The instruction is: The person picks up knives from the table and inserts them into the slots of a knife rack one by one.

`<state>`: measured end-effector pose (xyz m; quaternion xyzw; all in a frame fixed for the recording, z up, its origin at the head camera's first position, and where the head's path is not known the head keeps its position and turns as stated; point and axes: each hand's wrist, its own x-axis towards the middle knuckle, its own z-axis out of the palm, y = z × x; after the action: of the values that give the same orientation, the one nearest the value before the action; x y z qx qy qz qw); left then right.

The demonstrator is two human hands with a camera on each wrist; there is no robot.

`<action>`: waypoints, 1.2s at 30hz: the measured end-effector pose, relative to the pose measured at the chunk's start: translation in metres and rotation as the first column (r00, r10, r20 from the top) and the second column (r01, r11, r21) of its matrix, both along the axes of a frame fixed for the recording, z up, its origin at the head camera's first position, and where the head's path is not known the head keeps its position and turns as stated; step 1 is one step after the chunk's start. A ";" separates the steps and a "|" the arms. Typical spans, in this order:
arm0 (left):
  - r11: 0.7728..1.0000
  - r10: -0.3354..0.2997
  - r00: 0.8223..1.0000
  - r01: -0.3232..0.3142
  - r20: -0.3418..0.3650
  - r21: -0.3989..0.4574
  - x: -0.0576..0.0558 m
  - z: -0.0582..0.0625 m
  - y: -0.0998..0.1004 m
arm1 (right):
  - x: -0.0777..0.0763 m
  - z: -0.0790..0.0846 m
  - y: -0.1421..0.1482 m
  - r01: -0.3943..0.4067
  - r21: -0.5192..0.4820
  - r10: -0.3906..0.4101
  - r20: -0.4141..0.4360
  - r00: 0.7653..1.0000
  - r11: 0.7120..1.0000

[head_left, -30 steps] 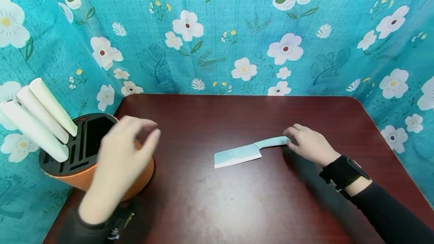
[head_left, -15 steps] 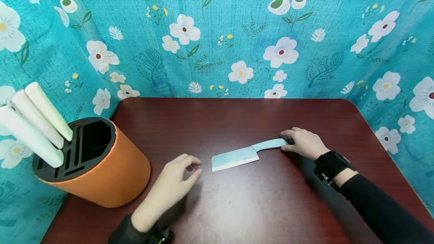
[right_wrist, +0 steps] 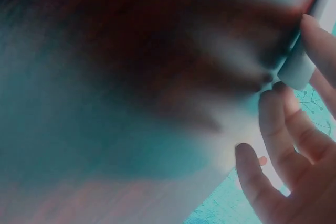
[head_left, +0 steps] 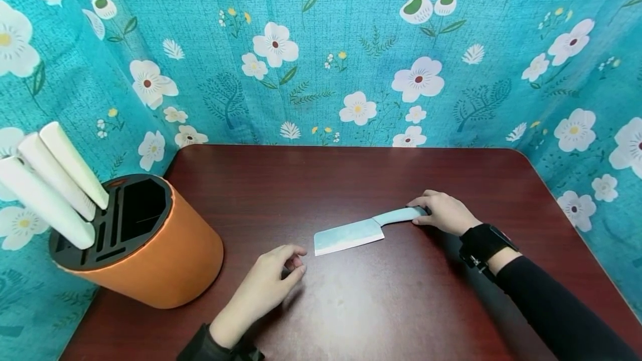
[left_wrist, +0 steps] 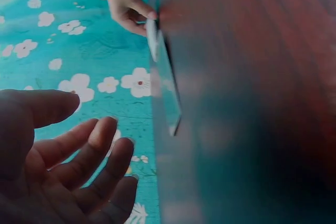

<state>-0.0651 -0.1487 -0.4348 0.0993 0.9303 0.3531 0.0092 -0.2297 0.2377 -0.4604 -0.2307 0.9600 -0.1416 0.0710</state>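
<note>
A light-blue cleaver [head_left: 348,235] lies on the table, its blade to the left and its handle to the right. My right hand [head_left: 446,213] pinches the handle's end between thumb and fingers, as the right wrist view shows around the pale handle [right_wrist: 302,66]. Just left of the blade, my left hand [head_left: 268,280] hovers near the tabletop with loosely bent fingers and holds nothing. In the left wrist view the cleaver [left_wrist: 167,85] is seen nearly edge-on, apart from my left hand [left_wrist: 79,161].
An orange knife block [head_left: 185,249] with a black slotted top [head_left: 145,202] stands at the table's left. Several white handles [head_left: 55,196] stick out of it. Behind the dark red-brown table [head_left: 311,177] hangs a turquoise flowered cloth [head_left: 311,43].
My left hand has moved right and down from beside the knife block to near the blade. My right hand has shifted slightly left along the handle, while the cleaver stays on the table.
</note>
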 end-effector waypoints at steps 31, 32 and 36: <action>0.991 -0.116 0.993 0.117 0.018 -0.062 -0.006 -0.007 -0.018 | -0.008 0.028 0.015 0.089 -0.453 0.097 0.372 0.923 0.887; 0.992 -0.111 0.994 0.112 0.019 -0.063 -0.007 -0.006 -0.019 | -0.008 0.031 0.014 0.099 -0.480 0.099 0.369 0.924 0.872; 0.990 -0.107 0.994 0.107 0.006 -0.092 -0.011 0.000 -0.023 | -0.007 0.046 0.004 0.127 -0.563 0.094 0.348 0.933 0.817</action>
<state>-0.0757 -0.1716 -0.4346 0.1482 0.9389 0.3089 0.0335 -0.2366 0.2413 -0.4141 -0.2030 0.8442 -0.4657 0.1711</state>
